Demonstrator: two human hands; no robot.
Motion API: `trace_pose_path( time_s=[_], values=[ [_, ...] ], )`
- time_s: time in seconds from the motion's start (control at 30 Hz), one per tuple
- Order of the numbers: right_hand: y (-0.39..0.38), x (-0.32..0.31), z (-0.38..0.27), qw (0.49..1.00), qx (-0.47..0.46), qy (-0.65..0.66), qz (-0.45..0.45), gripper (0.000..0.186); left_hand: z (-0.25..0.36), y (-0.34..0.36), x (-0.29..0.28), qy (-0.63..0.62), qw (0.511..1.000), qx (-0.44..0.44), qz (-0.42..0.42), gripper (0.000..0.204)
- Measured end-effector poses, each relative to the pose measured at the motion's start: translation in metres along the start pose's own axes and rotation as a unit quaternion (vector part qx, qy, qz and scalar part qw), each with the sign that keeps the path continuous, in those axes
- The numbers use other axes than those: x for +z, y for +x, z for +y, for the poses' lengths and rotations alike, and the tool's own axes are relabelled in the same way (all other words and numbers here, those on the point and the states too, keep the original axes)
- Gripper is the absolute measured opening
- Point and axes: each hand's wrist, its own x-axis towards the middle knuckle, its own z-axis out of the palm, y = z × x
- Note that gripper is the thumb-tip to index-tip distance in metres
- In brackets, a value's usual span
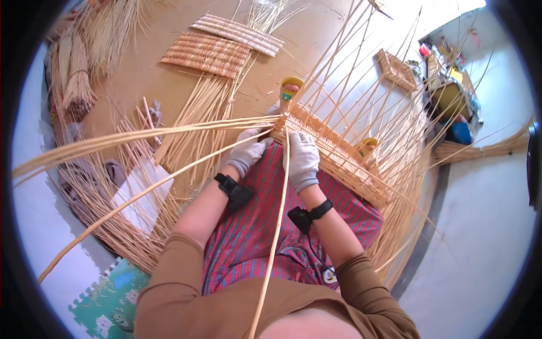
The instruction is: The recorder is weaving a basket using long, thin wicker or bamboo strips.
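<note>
A long wicker basket [339, 152], partly woven, lies slanted over my lap, with its near left corner between my hands. Tall loose rods stand up from its far side. My left hand [247, 153], in a white glove, is closed at that corner around several wicker rods [141, 134] that run out to the left. My right hand [303, 158], also gloved, is closed at the basket's edge. A single thick rod [278, 226] passes by its fingers and hangs down toward me. The fingertips of both hands are partly hidden by rods and weave.
Two woven panels [209, 53] lie on the floor ahead, with loose rods fanning from them. Bundles of wicker [79, 85] lean at the far left. A yellow-rimmed cup [288, 93] stands just beyond the basket. A smaller basket [396, 70] and a heap of goods sit at the right wall.
</note>
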Motion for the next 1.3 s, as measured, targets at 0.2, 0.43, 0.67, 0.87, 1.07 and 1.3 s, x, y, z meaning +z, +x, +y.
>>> trace_pose_path(
  time_s=[0.2, 0.43, 0.67, 0.87, 1.07, 1.3],
  values=[
    [0.033, 0.011, 0.029, 0.977, -0.176, -0.108, 0.059, 0.065, -0.007, 0.004, 0.009, -0.144, 0.985, -0.09, 0.013, 0.038],
    [0.055, 0.011, 0.032, 0.961, -0.235, -0.13, 0.061, 0.062, -0.01, 0.003, 0.013, -0.142, 0.986, -0.079, 0.025, 0.04],
    [0.064, 0.028, 0.034, 0.966, -0.235, -0.092, 0.05, 0.047, 0.01, -0.001, 0.006, -0.067, 0.994, -0.077, 0.028, 0.036],
    [0.034, -0.003, 0.007, 0.986, -0.15, -0.007, 0.066, 0.05, 0.037, -0.025, 0.001, -0.018, 0.992, 0.067, 0.106, 0.03],
    [-0.045, -0.051, -0.078, 0.967, -0.137, 0.204, 0.069, 0.036, 0.044, -0.033, -0.012, -0.005, 0.988, 0.143, 0.059, 0.029],
    [-0.05, -0.063, -0.106, 0.906, -0.341, 0.251, -0.013, 0.042, 0.097, -0.021, -0.059, -0.047, 0.966, 0.143, -0.212, 0.036]
  ],
)
